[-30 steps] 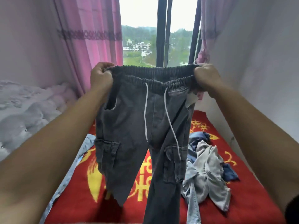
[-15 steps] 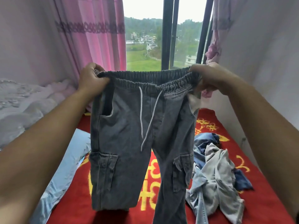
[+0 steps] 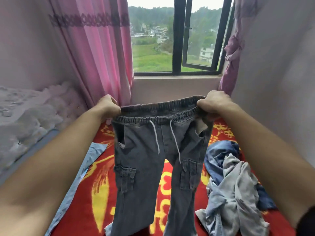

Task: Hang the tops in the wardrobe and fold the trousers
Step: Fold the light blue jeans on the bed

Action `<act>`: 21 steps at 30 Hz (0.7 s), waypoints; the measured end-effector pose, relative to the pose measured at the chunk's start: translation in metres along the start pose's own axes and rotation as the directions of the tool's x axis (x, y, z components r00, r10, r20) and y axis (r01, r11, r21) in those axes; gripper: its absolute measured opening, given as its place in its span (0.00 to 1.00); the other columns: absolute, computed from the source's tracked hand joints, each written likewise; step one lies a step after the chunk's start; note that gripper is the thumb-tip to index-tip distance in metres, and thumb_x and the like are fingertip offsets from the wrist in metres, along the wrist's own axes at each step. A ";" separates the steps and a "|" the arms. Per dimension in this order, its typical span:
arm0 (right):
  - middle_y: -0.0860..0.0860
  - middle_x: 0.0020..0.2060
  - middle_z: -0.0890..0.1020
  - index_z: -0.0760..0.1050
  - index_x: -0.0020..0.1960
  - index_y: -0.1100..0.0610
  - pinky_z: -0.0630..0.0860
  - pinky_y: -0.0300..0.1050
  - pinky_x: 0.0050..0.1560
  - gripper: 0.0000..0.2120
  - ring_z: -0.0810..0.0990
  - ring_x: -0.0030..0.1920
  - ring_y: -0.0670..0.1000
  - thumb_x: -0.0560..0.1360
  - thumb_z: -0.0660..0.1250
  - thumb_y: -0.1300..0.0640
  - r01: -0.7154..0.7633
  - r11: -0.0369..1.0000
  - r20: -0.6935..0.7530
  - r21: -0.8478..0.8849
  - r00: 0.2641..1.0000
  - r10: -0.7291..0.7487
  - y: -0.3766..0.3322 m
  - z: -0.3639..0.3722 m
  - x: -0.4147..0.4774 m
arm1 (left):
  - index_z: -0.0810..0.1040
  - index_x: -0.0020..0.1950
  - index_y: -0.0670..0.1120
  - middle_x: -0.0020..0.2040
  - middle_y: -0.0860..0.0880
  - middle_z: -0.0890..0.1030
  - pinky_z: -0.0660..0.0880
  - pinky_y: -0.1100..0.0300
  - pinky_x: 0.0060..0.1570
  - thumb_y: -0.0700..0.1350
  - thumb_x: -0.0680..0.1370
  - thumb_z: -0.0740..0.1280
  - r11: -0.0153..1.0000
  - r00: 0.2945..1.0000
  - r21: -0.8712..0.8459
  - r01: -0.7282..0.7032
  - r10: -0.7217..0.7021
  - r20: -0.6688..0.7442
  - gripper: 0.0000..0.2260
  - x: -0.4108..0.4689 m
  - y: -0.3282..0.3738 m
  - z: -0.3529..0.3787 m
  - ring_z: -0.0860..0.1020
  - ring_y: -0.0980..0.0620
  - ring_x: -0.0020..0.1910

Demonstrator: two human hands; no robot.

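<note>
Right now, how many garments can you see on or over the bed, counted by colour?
Dark grey: 1, the trousers, held up by the waistband.
Light blue: 1, the flat garment on the left.
Dark blue: 1, the crumpled garment on the right.
Pale grey: 1, the pale garment lying over it.
Total: 4 visible; that tangle may hide more.

Both hands have come down from window height: the left hand (image 3: 109, 108) and right hand (image 3: 214, 103) now grip the waistband low over the window end of the bed (image 3: 100, 188), arms stretched further out. The grey trousers (image 3: 144, 159) have dropped with them. The leg that hung bunched and short a second ago has fallen out long, so both legs now run side by side, and the drawstrings (image 3: 156, 138) have uncrossed.
</note>
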State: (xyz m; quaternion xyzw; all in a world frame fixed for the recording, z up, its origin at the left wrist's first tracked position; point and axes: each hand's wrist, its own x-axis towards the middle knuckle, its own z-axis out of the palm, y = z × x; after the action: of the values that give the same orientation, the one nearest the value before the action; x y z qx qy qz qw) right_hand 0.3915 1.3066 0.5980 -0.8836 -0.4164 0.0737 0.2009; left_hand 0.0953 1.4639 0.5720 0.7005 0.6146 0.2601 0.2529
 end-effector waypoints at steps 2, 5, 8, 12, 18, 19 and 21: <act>0.59 0.50 0.83 0.79 0.53 0.62 0.77 0.48 0.50 0.18 0.81 0.47 0.59 0.75 0.62 0.48 -0.051 0.987 -0.042 -0.151 0.998 0.045 0.007 0.006 0.002 | 0.76 0.52 0.44 0.52 0.43 0.76 0.74 0.55 0.52 0.37 0.71 0.66 0.968 0.997 0.251 -0.023 0.039 -0.060 0.11 0.001 -0.002 -0.004 0.75 0.42 0.54; 0.59 0.35 0.86 0.80 0.48 0.64 0.82 0.46 0.40 0.16 0.86 0.36 0.56 0.76 0.59 0.54 -0.135 0.991 0.164 0.003 0.977 0.133 0.017 0.007 0.003 | 0.79 0.51 0.41 0.48 0.40 0.80 0.76 0.56 0.43 0.36 0.71 0.65 0.952 1.000 0.305 0.007 -0.002 -0.016 0.10 0.003 -0.012 -0.008 0.79 0.41 0.47; 0.56 0.23 0.82 0.77 0.46 0.67 0.76 0.39 0.21 0.11 0.80 0.22 0.51 0.79 0.57 0.65 -0.189 0.964 0.375 0.186 0.921 0.108 0.022 0.006 -0.005 | 0.77 0.40 0.37 0.32 0.41 0.78 0.75 0.60 0.28 0.32 0.73 0.63 0.983 0.961 0.063 0.170 -0.179 0.212 0.05 0.000 -0.020 -0.001 0.78 0.45 0.29; 0.64 0.39 0.85 0.78 0.53 0.71 0.82 0.47 0.37 0.15 0.85 0.36 0.59 0.79 0.54 0.66 -0.211 0.925 0.423 0.317 0.904 0.061 0.027 0.003 0.003 | 0.77 0.47 0.41 0.27 0.46 0.81 0.75 0.66 0.22 0.36 0.82 0.56 0.934 0.892 -0.205 0.291 -0.188 0.410 0.10 -0.009 -0.018 0.003 0.79 0.55 0.22; 0.63 0.42 0.86 0.75 0.57 0.69 0.84 0.46 0.39 0.12 0.87 0.41 0.58 0.81 0.56 0.64 -0.148 0.696 0.237 0.703 0.971 -0.032 0.024 -0.014 0.035 | 0.78 0.61 0.42 0.35 0.49 0.85 0.81 0.59 0.33 0.38 0.82 0.58 0.866 0.914 -0.460 0.196 0.010 0.407 0.12 0.017 0.007 -0.004 0.81 0.55 0.31; 0.62 0.44 0.86 0.75 0.58 0.67 0.84 0.48 0.44 0.12 0.87 0.44 0.58 0.81 0.56 0.64 -0.111 0.661 0.191 0.742 0.980 -0.049 0.022 -0.017 0.044 | 0.79 0.60 0.42 0.36 0.50 0.84 0.79 0.60 0.28 0.38 0.81 0.60 0.851 0.913 -0.501 0.154 0.072 0.403 0.11 0.019 0.016 -0.005 0.80 0.57 0.30; 0.60 0.47 0.86 0.76 0.58 0.63 0.83 0.53 0.51 0.12 0.87 0.48 0.58 0.81 0.57 0.61 -0.063 0.634 0.140 0.771 0.988 -0.072 0.017 -0.019 0.063 | 0.78 0.57 0.43 0.38 0.50 0.83 0.77 0.61 0.28 0.36 0.81 0.61 0.811 0.916 -0.577 0.096 0.155 0.371 0.09 0.029 0.036 -0.003 0.80 0.57 0.31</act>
State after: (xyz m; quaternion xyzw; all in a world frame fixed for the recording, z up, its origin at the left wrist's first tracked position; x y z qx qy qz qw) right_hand 0.4500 1.3397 0.6109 -0.7028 -0.3613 0.3138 0.5264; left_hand 0.1221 1.4883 0.5999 0.6362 0.4286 0.2911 0.5717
